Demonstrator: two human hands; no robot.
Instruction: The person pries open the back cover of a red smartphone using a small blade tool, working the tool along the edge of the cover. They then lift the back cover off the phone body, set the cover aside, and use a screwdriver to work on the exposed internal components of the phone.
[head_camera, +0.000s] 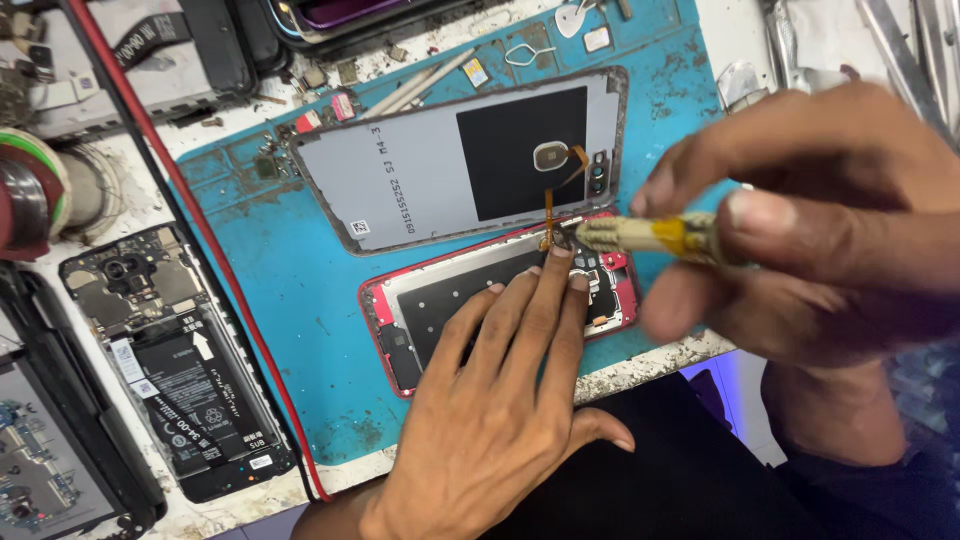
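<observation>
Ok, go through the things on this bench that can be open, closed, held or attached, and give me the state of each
Red phone: opened, insides exposed, pressed down by left hand.
Back cover: off, lying inside-up, flex cable running to the phone.
Yellow-handled tool: pinched in right hand, tip at the phone's top edge.
Black phone: opened, battery showing.

A grimy white table (655, 365) is seen, its edge chipped and stained. A worn blue work mat (300, 290) is spread over it, crossed by a red cable (215, 250). Bright, even light is cast throughout.
</observation>
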